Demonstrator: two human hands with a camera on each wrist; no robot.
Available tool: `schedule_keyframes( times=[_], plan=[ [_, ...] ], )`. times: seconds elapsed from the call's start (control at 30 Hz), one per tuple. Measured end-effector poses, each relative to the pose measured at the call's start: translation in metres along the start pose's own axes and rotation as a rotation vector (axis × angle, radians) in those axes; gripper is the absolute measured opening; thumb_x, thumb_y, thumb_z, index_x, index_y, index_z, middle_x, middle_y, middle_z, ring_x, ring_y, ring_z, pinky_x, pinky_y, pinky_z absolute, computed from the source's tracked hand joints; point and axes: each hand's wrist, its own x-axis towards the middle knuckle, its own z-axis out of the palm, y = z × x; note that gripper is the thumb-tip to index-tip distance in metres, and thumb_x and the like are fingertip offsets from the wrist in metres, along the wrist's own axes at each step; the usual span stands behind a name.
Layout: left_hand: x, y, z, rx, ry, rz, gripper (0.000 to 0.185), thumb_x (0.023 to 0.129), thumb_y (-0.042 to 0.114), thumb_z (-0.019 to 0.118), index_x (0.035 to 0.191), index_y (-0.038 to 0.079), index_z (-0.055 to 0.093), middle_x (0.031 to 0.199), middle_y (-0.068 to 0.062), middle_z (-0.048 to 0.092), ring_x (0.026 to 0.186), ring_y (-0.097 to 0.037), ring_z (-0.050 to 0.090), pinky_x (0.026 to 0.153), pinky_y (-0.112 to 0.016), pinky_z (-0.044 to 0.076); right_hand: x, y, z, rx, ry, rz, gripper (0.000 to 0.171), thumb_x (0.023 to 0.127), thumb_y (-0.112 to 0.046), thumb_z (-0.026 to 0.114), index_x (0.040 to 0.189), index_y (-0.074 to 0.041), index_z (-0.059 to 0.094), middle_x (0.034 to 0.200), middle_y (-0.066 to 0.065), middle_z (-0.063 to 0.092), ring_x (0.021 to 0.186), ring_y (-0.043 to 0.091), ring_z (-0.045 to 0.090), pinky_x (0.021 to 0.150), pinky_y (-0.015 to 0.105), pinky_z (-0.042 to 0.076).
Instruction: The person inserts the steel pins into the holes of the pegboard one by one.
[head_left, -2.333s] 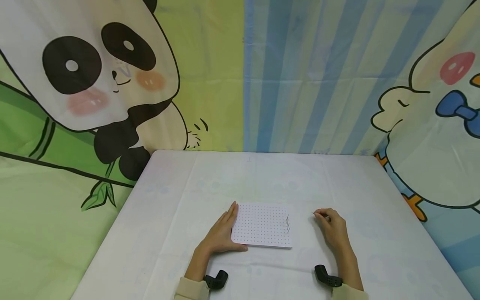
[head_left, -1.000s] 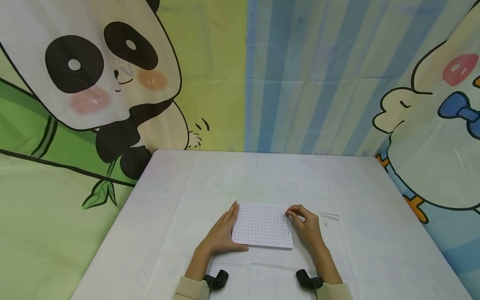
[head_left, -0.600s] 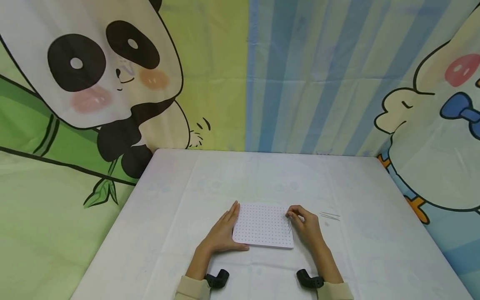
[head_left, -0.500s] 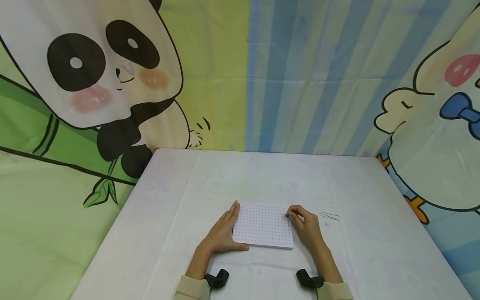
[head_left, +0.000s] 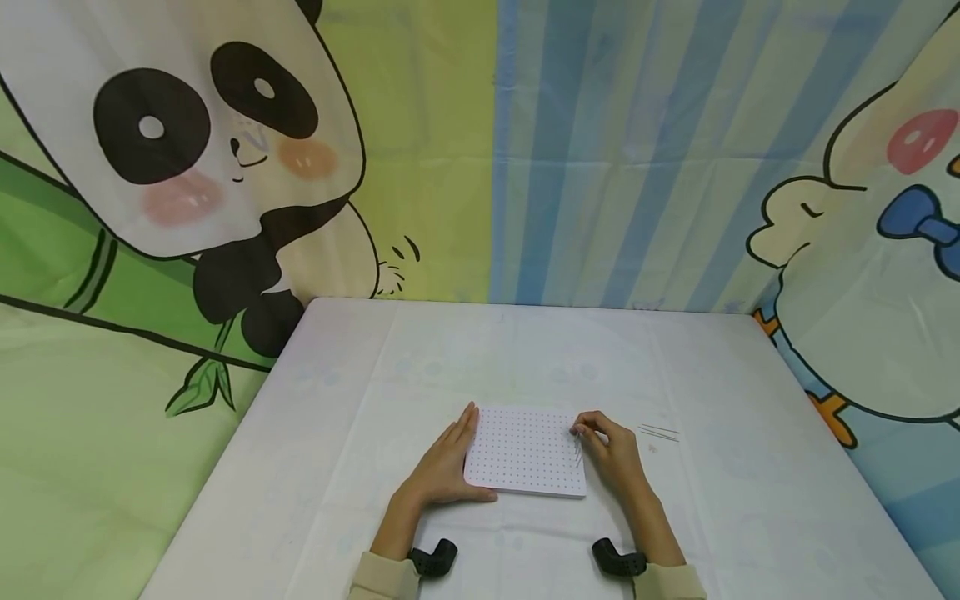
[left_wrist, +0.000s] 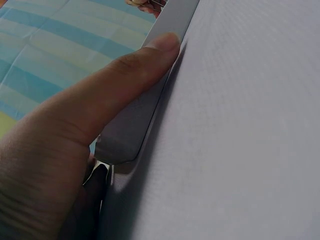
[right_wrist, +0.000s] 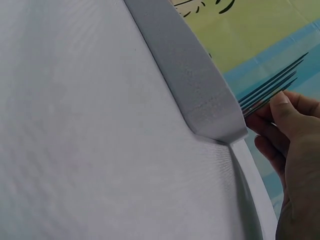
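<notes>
pegboard [head_left: 521, 454], white and finely holed, lay low in the middle of the frame on the white tabletop [head_left: 420, 350]. the left hand [head_left: 442, 471] had straight fingers along its left side, thumb on the near edge. the right hand [head_left: 615, 450] pinched a thin pin [right_wrist: 260, 106] by standing pins [right_wrist: 272, 82]; loose pins [head_left: 660, 434] lay right of centre.

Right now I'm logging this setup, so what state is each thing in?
Board: flat on the cloth
Cloth: spread, faintly creased
Standing pins: upright at the board's right side
Loose pins: lying right of the board
Left hand: fingers straight along the board's left edge
Right hand: pinching a pin at the board
Wrist cameras: worn
Backdrop: hanging, creased
</notes>
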Motion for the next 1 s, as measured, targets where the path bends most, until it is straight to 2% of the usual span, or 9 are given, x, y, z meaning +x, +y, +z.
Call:
schedule_keyframes(
  times=[0.23,0.33,0.5,0.63,0.87,1.0],
  plan=[
    [-0.001,-0.001,0.000,-0.008,0.007,0.005,0.134,0.052,0.076,0.068,0.149,0.010,0.003,0.155,-0.001,0.000,0.139,-0.020,0.013,0.109,-0.040,0.022,-0.003,0.000,-0.004,0.053,-0.020,0.025,0.012,0.084,-0.012,0.066,0.095,-0.016,0.066,0.091,-0.007,0.068,0.088,0.011,0.065,0.080,0.013,0.046],
    [-0.001,-0.001,0.001,-0.011,0.007,0.011,0.134,0.052,0.075,0.069,0.149,0.009,0.004,0.155,-0.001,0.000,0.139,-0.020,0.013,0.109,-0.040,0.022,-0.004,0.003,-0.009,0.059,0.002,0.054,0.013,0.085,-0.014,0.066,0.098,-0.015,0.068,0.093,-0.006,0.068,0.089,0.012,0.065,0.081,0.014,0.046],
    [0.000,-0.001,0.001,-0.003,0.011,0.014,0.134,0.052,0.076,0.068,0.149,0.009,0.004,0.155,-0.001,0.000,0.139,-0.019,0.012,0.109,-0.039,0.021,-0.006,0.016,-0.027,-0.045,0.094,0.151,0.010,0.083,-0.022,0.068,0.093,-0.019,0.070,0.088,-0.008,0.069,0.082,0.009,0.063,0.073,0.013,0.045],
    [0.000,-0.001,0.001,-0.004,0.013,0.010,0.134,0.052,0.077,0.068,0.149,0.010,0.003,0.155,0.000,-0.001,0.139,-0.020,0.013,0.109,-0.040,0.022,-0.011,0.030,-0.046,-0.139,0.156,0.243,0.006,0.081,-0.019,0.071,0.087,-0.018,0.072,0.082,-0.005,0.069,0.076,0.013,0.063,0.065,0.013,0.045],
    [0.000,-0.003,0.003,0.004,0.019,0.018,0.134,0.052,0.077,0.068,0.149,0.009,0.004,0.155,-0.001,-0.001,0.139,-0.021,0.014,0.109,-0.040,0.022,-0.019,0.050,-0.070,-0.291,0.185,0.297,0.006,0.078,-0.011,0.073,0.084,-0.009,0.073,0.082,0.010,0.066,0.077,0.025,0.052,0.069,0.038,0.037],
    [0.000,-0.003,0.003,0.004,0.020,0.022,0.134,0.052,0.076,0.068,0.149,0.009,0.004,0.155,-0.001,0.000,0.139,-0.020,0.013,0.109,-0.040,0.021,-0.023,0.056,-0.075,-0.309,0.195,0.291,0.006,0.076,-0.008,0.074,0.081,-0.007,0.073,0.087,0.013,0.067,0.078,0.027,0.049,0.074,0.043,0.034]
  ],
)
